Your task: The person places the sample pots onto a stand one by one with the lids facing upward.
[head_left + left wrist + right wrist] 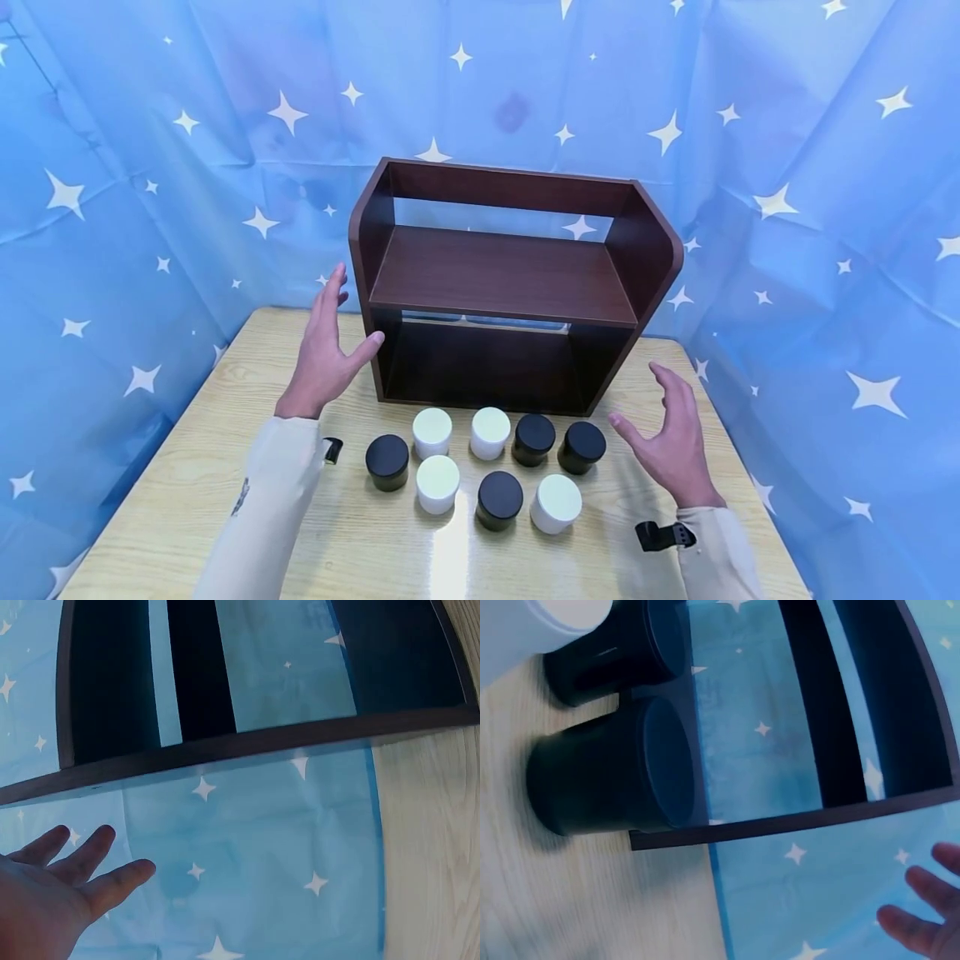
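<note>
A dark brown two-tier wooden shelf [502,275] stands at the back of the table. My left hand [322,354] is raised beside its left side, fingers spread and holding nothing; whether the thumb touches the shelf I cannot tell. My right hand [671,442] hovers lower, right of the shelf, with its fingers apart and nothing in it. Nearest to it is a black lidded jar [582,447]. Several black and white jars, such as a white jar [556,503] and another black jar [499,500], stand upright in front of the shelf. In the left wrist view the fingers [124,881] are spread.
The pale wooden table [360,550] carries the shelf and jars. A blue curtain with white stars [480,92] hangs behind and on both sides. Both shelf tiers hold nothing. Black straps, such as a wrist strap [663,536], sit at the cuffs.
</note>
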`<state>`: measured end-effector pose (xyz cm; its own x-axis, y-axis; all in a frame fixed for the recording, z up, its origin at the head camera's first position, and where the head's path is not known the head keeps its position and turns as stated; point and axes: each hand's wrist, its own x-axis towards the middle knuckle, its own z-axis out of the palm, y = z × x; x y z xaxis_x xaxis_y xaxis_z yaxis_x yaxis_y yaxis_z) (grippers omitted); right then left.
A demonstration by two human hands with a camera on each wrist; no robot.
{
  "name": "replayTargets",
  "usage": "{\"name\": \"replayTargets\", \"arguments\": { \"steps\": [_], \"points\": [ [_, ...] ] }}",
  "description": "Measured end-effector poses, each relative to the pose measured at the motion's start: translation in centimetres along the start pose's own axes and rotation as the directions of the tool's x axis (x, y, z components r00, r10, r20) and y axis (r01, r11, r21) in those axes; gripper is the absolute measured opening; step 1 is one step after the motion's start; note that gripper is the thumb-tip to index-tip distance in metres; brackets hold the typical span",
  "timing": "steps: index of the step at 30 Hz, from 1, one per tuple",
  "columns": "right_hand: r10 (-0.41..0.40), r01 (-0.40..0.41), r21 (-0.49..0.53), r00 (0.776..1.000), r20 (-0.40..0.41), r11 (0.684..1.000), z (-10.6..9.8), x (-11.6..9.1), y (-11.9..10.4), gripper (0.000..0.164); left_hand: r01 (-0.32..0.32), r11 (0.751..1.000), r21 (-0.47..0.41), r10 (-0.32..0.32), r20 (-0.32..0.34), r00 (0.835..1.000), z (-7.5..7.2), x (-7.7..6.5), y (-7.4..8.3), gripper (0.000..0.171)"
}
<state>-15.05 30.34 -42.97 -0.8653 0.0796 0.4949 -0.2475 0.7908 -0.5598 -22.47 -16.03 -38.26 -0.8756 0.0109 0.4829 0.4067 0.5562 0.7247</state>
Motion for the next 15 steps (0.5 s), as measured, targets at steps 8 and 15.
{"name": "replayTargets", "arguments": {
  "steps": [8, 15],
  "points": [
    [0.022, -0.023, 0.01, 0.999, 0.03, 1.0, 0.9, -0.8, -0.1, 0.086, -0.029, 0.977, -0.213, 0.027, -0.017, 1.0, 1.1, 1.5, -0.2, 0.085],
    [0.051, -0.052, 0.023, 0.997, 0.05, 0.998, 1.0, -1.4, 0.0, 0.086, -0.032, 0.936, -0.352, 0.034, -0.001, 0.999, 1.4, 2.7, 0.0, 0.074]
  ]
}}
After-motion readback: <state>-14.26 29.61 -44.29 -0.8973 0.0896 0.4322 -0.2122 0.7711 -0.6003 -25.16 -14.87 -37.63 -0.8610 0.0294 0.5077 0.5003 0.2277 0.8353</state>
